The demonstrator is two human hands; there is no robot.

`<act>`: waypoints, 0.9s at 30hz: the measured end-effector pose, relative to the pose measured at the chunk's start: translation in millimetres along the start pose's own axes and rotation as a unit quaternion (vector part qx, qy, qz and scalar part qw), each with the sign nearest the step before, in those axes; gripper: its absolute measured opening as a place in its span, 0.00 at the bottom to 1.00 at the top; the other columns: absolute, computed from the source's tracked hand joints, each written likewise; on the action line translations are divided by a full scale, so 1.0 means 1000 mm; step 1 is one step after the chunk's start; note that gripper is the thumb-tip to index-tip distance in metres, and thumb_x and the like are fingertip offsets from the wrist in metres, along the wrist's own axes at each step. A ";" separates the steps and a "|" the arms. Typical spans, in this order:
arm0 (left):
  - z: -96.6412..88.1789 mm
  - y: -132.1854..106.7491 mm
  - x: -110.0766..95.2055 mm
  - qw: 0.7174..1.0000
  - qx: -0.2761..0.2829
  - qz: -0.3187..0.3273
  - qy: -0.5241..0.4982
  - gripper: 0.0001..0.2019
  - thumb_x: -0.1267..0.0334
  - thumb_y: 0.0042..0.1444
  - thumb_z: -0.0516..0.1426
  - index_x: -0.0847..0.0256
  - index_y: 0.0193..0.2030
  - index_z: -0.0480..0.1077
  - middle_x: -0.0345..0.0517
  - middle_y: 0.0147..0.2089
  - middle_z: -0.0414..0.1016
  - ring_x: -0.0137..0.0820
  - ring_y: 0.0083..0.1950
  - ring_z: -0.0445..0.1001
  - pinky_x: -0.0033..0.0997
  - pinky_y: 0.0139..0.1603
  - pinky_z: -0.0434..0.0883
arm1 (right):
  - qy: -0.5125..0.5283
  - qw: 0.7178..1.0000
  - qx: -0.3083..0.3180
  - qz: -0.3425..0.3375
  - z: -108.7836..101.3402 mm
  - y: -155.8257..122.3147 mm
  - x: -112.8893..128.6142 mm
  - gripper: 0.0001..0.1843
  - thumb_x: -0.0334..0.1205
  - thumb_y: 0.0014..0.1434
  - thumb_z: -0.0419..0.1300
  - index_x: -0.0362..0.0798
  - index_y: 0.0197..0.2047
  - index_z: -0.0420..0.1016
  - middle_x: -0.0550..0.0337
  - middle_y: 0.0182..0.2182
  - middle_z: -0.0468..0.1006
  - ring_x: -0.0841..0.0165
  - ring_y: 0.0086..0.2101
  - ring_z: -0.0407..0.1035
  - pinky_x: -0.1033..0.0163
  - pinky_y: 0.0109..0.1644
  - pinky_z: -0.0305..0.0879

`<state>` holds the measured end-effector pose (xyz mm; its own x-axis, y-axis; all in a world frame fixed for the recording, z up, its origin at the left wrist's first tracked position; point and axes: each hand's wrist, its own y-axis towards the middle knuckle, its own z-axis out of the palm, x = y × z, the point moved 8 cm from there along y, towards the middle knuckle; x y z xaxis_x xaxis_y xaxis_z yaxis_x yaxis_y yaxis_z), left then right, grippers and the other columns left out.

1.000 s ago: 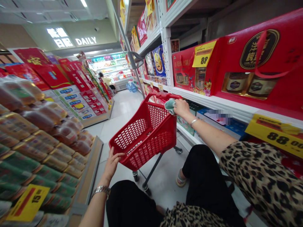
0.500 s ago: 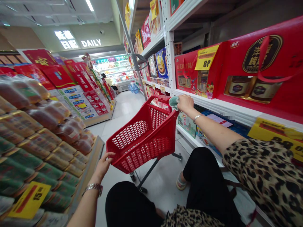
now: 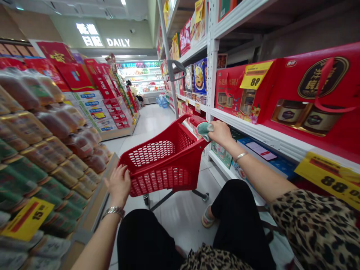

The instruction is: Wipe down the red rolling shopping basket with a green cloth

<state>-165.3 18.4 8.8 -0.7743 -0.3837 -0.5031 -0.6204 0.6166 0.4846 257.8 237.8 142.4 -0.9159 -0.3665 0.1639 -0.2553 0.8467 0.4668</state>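
Right hand (image 3: 222, 134): your fingers are closed on a pale green cloth (image 3: 204, 129), arm stretched out to your right.
Cloth: it appears pressed against the raised corner of the cart, next to the handle end; the contact underneath is hidden by the cloth itself.
Red cart (image 3: 168, 167): it stands upright on the floor (image 3: 152, 120) in front of your knees, turned sideways, between the stacked drinks (image 3: 67, 123) and the shelf (image 3: 250, 122).
Left hand (image 3: 119, 183): your fingers lie bent over the lower end of the cart's rim; you seem to be steadying it, though whether you grip or only rest there, I cannot tell.
Step in hand: this looks like wiping the rim near the handle end.
Next move: carrying the cloth along the rim would call for flat, even pressure, and a firm left hand, since the wheels (image 3: 206, 196) could let the cart roll.
Shelf side: your right forearm passes close to the phone (image 3: 261, 150) lying on a blue box, so a wide elbow swing could knock it.
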 end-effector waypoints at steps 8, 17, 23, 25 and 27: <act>0.056 -0.049 -0.110 0.981 0.089 0.164 -0.056 0.19 0.60 0.67 0.50 0.54 0.60 0.73 0.51 0.67 0.75 0.43 0.71 0.67 0.65 0.77 0.46 | 0.080 0.983 -0.130 -0.105 0.014 -0.053 0.039 0.23 0.30 0.56 0.59 0.44 0.55 0.78 0.46 0.49 0.80 0.54 0.46 0.68 0.54 0.51 0.61; 0.061 -0.048 -0.118 0.984 0.101 0.137 -0.056 0.22 0.63 0.68 0.49 0.52 0.65 0.72 0.53 0.65 0.75 0.43 0.68 0.69 0.69 0.76 0.47 | 0.065 0.940 -0.220 -0.251 0.079 -0.121 0.082 0.19 0.33 0.67 0.56 0.49 0.58 0.78 0.45 0.53 0.79 0.59 0.43 0.66 0.54 0.44 0.55; 0.059 -0.050 -0.115 0.982 0.119 0.140 -0.037 0.24 0.65 0.66 0.49 0.50 0.67 0.70 0.52 0.65 0.73 0.43 0.68 0.68 0.68 0.75 0.49 | 0.040 0.914 -0.248 -0.320 0.134 -0.160 0.096 0.15 0.30 0.69 0.56 0.51 0.53 0.80 0.50 0.48 0.81 0.62 0.40 0.64 0.56 0.41 0.51; 0.061 -0.052 -0.115 0.982 0.119 0.140 -0.036 0.25 0.66 0.65 0.49 0.51 0.68 0.69 0.53 0.65 0.73 0.44 0.68 0.68 0.69 0.75 0.49 | 0.033 0.912 -0.231 -0.336 0.155 -0.173 0.099 0.14 0.30 0.69 0.57 0.51 0.51 0.81 0.50 0.48 0.81 0.62 0.40 0.63 0.56 0.40 0.50; 0.063 -0.053 -0.114 0.982 0.121 0.136 -0.042 0.27 0.68 0.64 0.49 0.51 0.68 0.69 0.53 0.65 0.73 0.44 0.68 0.68 0.70 0.75 0.48 | 0.032 0.917 -0.193 -0.348 0.177 -0.184 0.101 0.13 0.29 0.68 0.58 0.51 0.51 0.80 0.50 0.48 0.80 0.62 0.39 0.63 0.57 0.40 0.49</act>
<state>-36.1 72.5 -4.8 -0.8884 -0.1300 -0.4403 -0.3358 0.8381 0.4299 157.2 113.0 -80.9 -0.5497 -0.7987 -0.2446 -0.6310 0.2051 0.7482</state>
